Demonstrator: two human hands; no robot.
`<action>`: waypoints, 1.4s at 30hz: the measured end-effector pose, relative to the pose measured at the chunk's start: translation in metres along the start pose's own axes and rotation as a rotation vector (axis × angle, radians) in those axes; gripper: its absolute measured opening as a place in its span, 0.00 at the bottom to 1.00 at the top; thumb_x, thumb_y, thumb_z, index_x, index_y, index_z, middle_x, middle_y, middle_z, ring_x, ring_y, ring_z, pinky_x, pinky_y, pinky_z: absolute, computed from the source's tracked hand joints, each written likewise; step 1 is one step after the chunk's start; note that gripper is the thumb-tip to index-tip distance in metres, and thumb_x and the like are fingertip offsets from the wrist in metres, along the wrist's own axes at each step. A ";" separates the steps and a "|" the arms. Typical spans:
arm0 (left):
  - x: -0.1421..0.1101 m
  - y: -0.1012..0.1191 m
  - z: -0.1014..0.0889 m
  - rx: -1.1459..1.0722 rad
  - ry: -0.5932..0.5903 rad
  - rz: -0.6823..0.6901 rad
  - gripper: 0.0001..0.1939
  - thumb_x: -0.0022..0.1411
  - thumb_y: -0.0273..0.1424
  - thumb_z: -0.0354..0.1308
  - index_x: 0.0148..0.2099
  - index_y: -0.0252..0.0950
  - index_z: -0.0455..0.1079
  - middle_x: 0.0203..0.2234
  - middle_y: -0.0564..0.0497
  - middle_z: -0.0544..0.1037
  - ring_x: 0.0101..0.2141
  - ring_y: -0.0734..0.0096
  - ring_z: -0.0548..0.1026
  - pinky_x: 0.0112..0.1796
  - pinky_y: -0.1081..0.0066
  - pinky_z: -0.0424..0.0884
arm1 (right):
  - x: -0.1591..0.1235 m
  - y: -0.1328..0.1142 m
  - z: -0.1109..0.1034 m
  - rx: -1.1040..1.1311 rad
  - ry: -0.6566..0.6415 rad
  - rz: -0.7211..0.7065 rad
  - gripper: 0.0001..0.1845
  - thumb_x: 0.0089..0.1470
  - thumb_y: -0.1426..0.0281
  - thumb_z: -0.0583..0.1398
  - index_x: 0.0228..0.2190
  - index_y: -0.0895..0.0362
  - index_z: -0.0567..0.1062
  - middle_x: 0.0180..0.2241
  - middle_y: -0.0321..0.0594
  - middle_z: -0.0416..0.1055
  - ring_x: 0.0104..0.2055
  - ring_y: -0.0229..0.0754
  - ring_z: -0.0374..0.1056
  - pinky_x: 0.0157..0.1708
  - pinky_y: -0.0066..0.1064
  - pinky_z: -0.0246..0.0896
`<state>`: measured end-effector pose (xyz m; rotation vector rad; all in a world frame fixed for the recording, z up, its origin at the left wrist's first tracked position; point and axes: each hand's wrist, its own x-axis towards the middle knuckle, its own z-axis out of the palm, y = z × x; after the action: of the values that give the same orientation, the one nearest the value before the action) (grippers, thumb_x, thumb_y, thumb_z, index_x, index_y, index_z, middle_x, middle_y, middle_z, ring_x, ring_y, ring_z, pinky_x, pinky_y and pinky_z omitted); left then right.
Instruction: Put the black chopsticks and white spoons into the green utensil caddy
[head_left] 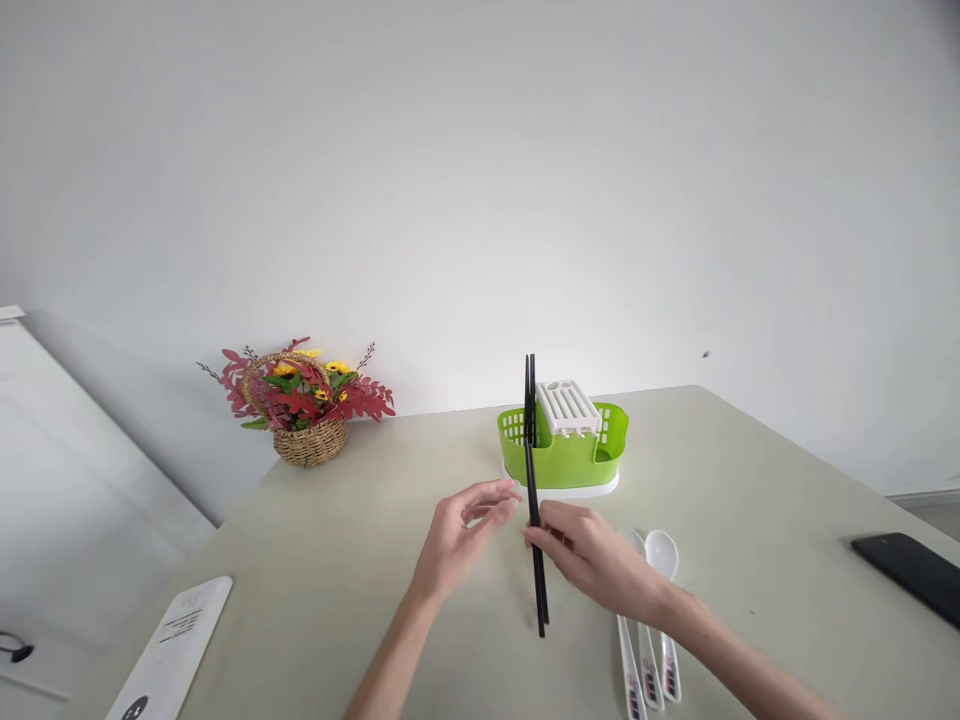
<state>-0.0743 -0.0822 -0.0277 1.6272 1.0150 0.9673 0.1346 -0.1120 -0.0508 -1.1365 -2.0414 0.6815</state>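
While the right hand (pixel 592 550) reaches in from the lower right with its forearm slanting across the table (pixel 375 580), its thumb and fingers pinch a bundle of black chopsticks (pixel 533 500) below the middle. These chopsticks are held in front of the green cutlery holder (pixel 570 465), leaning slightly, their lower ends pointing toward the wearer. The left hand (pixel 461 530) rises from the bottom edge with the palm turned inward; its fingers are curved and spread from the thumb, gripping nothing, the tips just beside the chopsticks.

More dark chopsticks (pixel 529 385) stand upright at the holder's left part, beside its white slotted tray (pixel 568 407); the held bundle overlaps them, so their lower ends and exact compartment cannot be made out. How many sticks are pinched is also unclear. The right hand and forearm cover parts of three white spoons (pixel 661 552), including one bowl. Both forearms are cut off by the frame, as are the black phone (pixel 911 575) at the right and the long white box (pixel 176 640) at the lower left.

Behind the holder, the table's far edge meets the wall (pixel 480 200). Bare tabletop separates the holder from the wicker flower basket (pixel 311 442), and more lies between spoons and phone.
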 end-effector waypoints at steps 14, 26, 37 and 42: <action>0.001 0.070 0.026 -0.043 -0.067 -0.020 0.20 0.54 0.43 0.73 0.43 0.33 0.83 0.37 0.44 0.85 0.40 0.56 0.83 0.45 0.59 0.82 | -0.028 -0.018 -0.016 0.105 -0.036 0.003 0.18 0.70 0.61 0.49 0.27 0.52 0.64 0.27 0.32 0.65 0.29 0.38 0.59 0.30 0.29 0.55; 0.055 0.086 -0.009 -0.414 0.465 0.051 0.16 0.51 0.32 0.76 0.40 0.30 0.80 0.40 0.44 0.85 0.37 0.66 0.84 0.48 0.63 0.82 | -0.069 0.033 -0.063 0.074 -0.006 0.076 0.26 0.71 0.54 0.46 0.29 0.53 0.74 0.26 0.33 0.65 0.26 0.37 0.56 0.29 0.30 0.52; 0.135 0.067 -0.052 -0.291 0.664 0.306 0.19 0.49 0.32 0.77 0.42 0.28 0.79 0.36 0.42 0.85 0.35 0.64 0.84 0.47 0.57 0.82 | -0.140 0.134 -0.059 -0.030 0.287 0.413 0.29 0.63 0.45 0.49 0.27 0.51 0.75 0.23 0.35 0.63 0.26 0.41 0.56 0.27 0.31 0.55; 0.166 0.037 -0.036 -0.065 0.517 0.282 0.22 0.50 0.40 0.75 0.41 0.29 0.79 0.37 0.41 0.85 0.36 0.63 0.84 0.43 0.60 0.83 | -0.140 0.138 -0.057 -0.064 0.285 0.438 0.27 0.62 0.44 0.50 0.26 0.49 0.74 0.24 0.37 0.69 0.27 0.44 0.63 0.28 0.32 0.60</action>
<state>-0.0444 0.0755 0.0385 1.5231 1.0886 1.6527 0.3016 -0.1616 -0.1585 -1.6417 -1.5988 0.6194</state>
